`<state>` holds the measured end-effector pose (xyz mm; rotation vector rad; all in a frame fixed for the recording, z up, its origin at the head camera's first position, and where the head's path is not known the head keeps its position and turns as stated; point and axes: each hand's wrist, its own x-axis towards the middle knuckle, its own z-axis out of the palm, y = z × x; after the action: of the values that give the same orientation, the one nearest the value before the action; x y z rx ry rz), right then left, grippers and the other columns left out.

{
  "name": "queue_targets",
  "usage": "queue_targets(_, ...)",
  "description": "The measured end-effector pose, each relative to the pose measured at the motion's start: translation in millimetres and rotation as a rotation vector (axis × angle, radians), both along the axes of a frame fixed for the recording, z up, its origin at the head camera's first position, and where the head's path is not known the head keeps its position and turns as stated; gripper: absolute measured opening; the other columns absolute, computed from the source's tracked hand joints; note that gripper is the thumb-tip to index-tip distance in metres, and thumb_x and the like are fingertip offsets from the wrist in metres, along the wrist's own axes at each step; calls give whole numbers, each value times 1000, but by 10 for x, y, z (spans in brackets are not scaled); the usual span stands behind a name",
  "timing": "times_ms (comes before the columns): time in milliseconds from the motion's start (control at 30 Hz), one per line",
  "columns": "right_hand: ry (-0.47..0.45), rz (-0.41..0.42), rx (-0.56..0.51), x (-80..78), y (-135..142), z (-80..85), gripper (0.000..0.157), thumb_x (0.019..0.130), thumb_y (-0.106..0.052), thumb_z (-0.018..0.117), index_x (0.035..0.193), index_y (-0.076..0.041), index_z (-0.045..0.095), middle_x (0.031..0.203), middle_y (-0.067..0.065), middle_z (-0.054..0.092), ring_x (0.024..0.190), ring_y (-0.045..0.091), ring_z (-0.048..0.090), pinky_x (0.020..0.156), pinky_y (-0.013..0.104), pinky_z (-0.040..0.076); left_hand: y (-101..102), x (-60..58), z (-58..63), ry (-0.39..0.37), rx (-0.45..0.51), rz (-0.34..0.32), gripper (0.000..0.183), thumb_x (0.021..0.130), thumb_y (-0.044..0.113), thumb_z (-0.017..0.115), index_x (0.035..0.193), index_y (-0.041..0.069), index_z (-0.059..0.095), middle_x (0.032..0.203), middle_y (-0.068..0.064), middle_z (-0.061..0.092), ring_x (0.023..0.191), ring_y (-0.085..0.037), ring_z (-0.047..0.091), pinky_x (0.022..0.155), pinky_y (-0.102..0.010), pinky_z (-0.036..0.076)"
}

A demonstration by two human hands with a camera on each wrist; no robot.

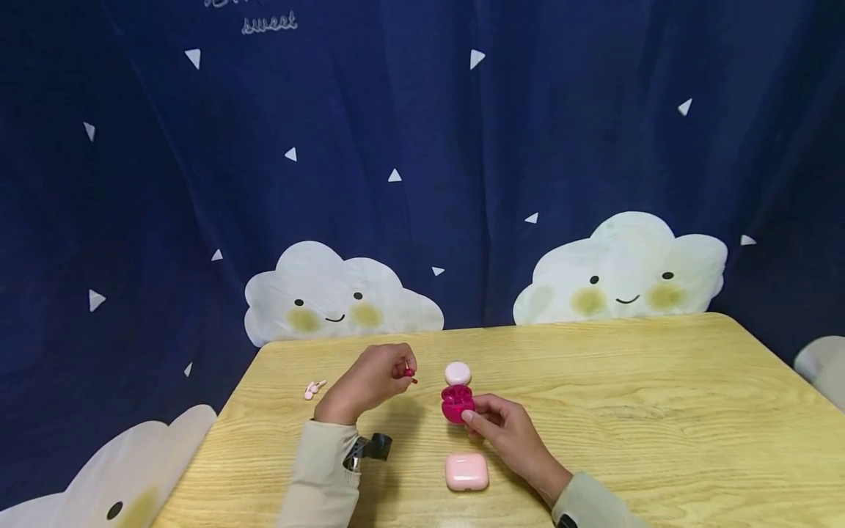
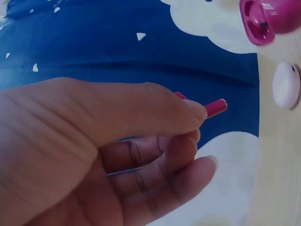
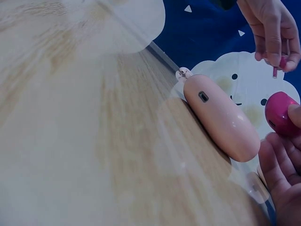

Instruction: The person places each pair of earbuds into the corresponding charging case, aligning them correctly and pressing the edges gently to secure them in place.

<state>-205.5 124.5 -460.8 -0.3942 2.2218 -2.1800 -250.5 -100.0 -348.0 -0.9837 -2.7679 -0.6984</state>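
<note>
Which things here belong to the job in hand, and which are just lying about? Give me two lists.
Part of the job, judging by the hands:
- magenta earbud, pinched by the left hand
- open magenta case, held by the right hand

Apparently just lying about:
- pink case
- round pale case
- pale pink earbuds

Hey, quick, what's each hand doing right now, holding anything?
Left hand: closed, pinching a dark pink earbud by thumb and fingers.
Right hand: closed, holding the dark pink charging case, its lid open.
</note>
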Motion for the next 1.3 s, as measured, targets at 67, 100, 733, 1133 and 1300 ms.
queue_targets(67,-3,2,-1,26,-4,55,22,84,-15,63,101,0,62,82,20,61,70,31,60,65,38,52,40,-4,8,0,8,-8,13,75,2,66,78,11,58,63,7,53,56,-4,46,55,-21,41)
queue_targets(100,-5,2,-1,41,-7,82,22,84,-14,63,101,1,62,82,20,61,71,32,60,65,38,52,60,-4,10,-2,15,-11,13,75,2,66,78,11,58,64,7,54,57,-5,47,55,-21,42)
queue_targets(733,15,21,-8,87,-36,120,24,84,-13,62,104,1,61,84,22,61,70,31,60,65,38,52,246,101,-20,-60,7,-28,9,80,13,68,79,13,59,67,9,58,60,-2,52,56,-18,43)
queue_targets(1133,60,22,16,82,-26,148,25,84,-14,63,105,0,61,88,20,62,69,36,59,62,38,52,376,126,-16,-36,10,-84,8,76,11,72,76,14,64,67,10,60,59,1,54,56,-14,44)
queue_targets(1300,55,23,19,86,-15,150,25,84,-13,64,105,-1,61,89,21,62,70,38,59,63,39,52,429,141,-41,-52,8,-102,6,76,10,72,79,12,66,71,9,61,62,3,54,57,-13,44)
